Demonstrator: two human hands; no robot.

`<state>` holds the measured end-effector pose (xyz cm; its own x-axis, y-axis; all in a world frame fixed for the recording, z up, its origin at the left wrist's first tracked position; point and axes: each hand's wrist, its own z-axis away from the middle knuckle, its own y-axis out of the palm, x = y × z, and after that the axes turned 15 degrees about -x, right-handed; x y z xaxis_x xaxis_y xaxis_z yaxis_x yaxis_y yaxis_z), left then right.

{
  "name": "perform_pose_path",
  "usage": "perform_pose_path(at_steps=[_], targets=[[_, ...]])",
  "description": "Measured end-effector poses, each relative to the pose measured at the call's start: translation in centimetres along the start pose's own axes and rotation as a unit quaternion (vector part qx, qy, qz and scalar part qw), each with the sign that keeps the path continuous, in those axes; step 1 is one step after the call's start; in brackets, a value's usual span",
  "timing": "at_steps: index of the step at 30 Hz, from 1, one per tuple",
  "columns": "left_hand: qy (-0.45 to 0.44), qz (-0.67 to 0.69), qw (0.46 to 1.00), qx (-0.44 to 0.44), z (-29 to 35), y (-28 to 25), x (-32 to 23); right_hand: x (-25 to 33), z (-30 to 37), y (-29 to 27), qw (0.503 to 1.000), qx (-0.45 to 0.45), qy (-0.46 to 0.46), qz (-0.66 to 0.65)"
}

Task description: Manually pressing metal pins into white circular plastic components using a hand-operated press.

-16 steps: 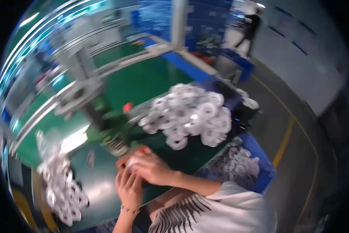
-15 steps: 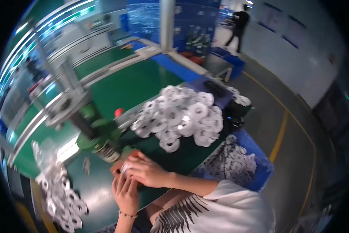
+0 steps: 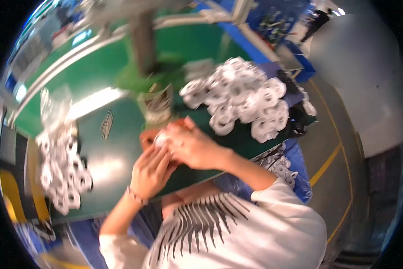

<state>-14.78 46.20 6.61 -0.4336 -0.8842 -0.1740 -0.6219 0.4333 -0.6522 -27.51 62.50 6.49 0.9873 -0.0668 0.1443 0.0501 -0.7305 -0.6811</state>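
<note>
Both of my hands meet over an orange-brown block (image 3: 148, 138) at the base of a green bench press (image 3: 165, 71). Between my fingertips is a small white plastic piece (image 3: 160, 139), mostly covered. My left hand (image 3: 152, 172) closes on it from the near left side, fingers bent together. From the right, my right hand (image 3: 194, 145) curls over the block and the same piece. Motion blur and the fingers hide the exact grip. Just behind them, a container of thin metal pins (image 3: 158, 103) stands in front of the press.
A large heap of white ring-shaped parts (image 3: 241, 92) lies to the right. More white parts (image 3: 64, 172) lie at the left, beside a clear plastic bag (image 3: 56, 105). Loose thin pins (image 3: 106, 123) rest on the green table (image 3: 107, 152). A blue bin (image 3: 303, 154) with parts stands below the right edge.
The view has swung, so the table and press sit differently in the picture. My hands stay together at the orange-brown block, with the white piece still between them.
</note>
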Motion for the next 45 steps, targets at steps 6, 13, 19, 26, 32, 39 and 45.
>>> perform_pose_path(at_steps=[6,13,19,26,32,39,45], targets=[[0.073,-0.060,0.995,-0.010,0.2,-0.3,-0.1,0.1,-0.4,-0.7,0.998,0.058,0.014,0.008],[0.058,-0.014,0.998,0.033,-0.1,-0.7,1.4,-0.4,-1.4,-0.8,0.990,0.098,0.063,-0.084],[-0.024,0.066,0.998,-0.004,0.6,-1.6,0.4,1.2,0.5,-0.3,0.994,0.082,0.072,-0.019],[-0.398,-0.181,0.892,-0.117,3.0,-4.1,15.0,2.6,3.1,0.9,0.982,-0.144,0.088,-0.085],[-0.494,-0.151,0.856,-0.041,7.1,-3.0,19.0,5.2,6.9,2.2,0.957,-0.233,0.145,-0.093],[-0.482,-0.203,0.852,-0.013,6.9,-2.7,19.3,5.6,7.5,2.6,0.949,-0.234,0.195,-0.083],[-0.469,-0.217,0.854,-0.062,7.1,-2.1,19.0,5.7,7.4,2.6,0.949,-0.228,0.200,-0.083]])
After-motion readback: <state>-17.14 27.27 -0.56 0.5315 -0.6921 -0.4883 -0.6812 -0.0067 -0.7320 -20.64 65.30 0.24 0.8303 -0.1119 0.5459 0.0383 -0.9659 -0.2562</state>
